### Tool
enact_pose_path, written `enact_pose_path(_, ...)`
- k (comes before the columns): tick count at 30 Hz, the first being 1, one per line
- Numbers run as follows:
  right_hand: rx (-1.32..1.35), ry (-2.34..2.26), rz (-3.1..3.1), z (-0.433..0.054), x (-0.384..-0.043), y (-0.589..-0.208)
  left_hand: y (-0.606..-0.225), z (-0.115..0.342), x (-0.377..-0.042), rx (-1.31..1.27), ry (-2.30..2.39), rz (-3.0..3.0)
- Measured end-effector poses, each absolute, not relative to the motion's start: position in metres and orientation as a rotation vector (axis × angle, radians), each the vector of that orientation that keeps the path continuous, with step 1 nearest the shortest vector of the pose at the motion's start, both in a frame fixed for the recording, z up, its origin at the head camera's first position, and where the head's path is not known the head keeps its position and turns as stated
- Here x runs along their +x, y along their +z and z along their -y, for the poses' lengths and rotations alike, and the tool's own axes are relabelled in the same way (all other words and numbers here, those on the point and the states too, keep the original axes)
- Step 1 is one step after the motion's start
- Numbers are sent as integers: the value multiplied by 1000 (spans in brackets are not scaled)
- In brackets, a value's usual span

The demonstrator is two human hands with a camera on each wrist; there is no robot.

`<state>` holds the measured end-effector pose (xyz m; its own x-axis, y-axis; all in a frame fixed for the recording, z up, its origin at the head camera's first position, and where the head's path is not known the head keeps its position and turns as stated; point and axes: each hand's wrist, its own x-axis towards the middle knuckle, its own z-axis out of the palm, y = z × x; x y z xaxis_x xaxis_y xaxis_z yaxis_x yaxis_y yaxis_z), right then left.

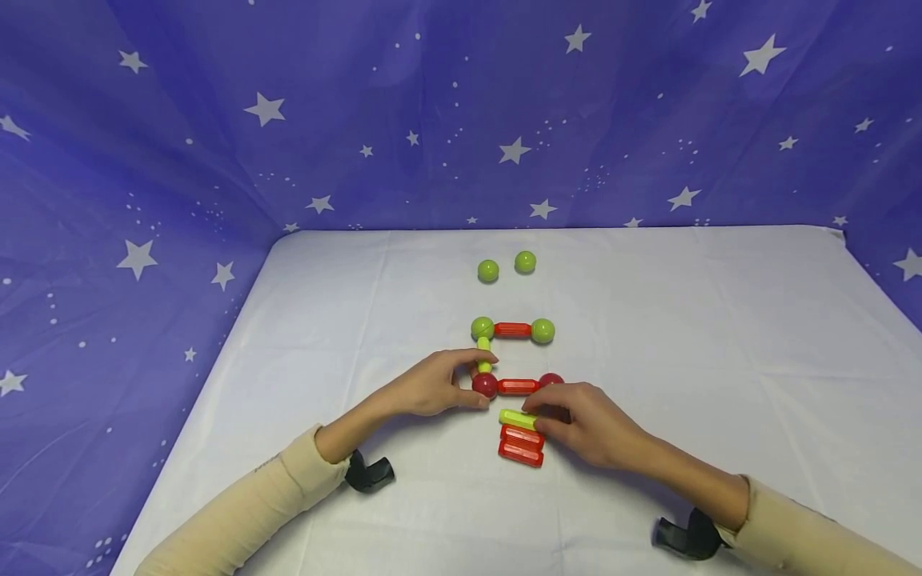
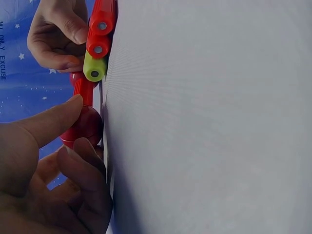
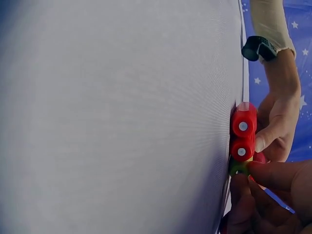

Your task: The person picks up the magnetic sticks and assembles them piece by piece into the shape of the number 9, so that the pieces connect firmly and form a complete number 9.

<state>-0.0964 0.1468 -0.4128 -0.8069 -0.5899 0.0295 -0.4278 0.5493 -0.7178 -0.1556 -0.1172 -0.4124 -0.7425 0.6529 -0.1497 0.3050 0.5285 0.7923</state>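
Observation:
My left hand (image 1: 435, 382) holds a red ball (image 1: 485, 386), thumb on one side and fingers round the other. From that ball a yellow-green magnetic rod (image 1: 483, 344) runs back to a green ball (image 1: 483, 328). A red rod (image 1: 518, 387) joins it to a second red ball (image 1: 551, 382), partly covered by my right hand (image 1: 594, 420). That hand pinches the right end of a loose yellow-green magnetic rod (image 1: 517, 419). Two red magnetic rods (image 2: 102, 27) lie against it, with round metal discs in their ends.
Behind the hands, another red rod (image 1: 512, 330) links the green corner ball to a green ball (image 1: 543, 331). Two loose green balls (image 1: 488, 270) sit farther back on the white cloth (image 1: 684, 320). A starry blue curtain (image 1: 446, 120) hangs behind the table.

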Motion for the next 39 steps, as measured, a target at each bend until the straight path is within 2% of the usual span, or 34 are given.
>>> enact_pose_path(26,-769,-1042,-2549,-188,-93,-407,-415,118,-156,802,1076,-2344)
enact_pose_path(39,-790,-992,-2541,-179,-96,-410,-414,117,-156,794,1083,-2342)
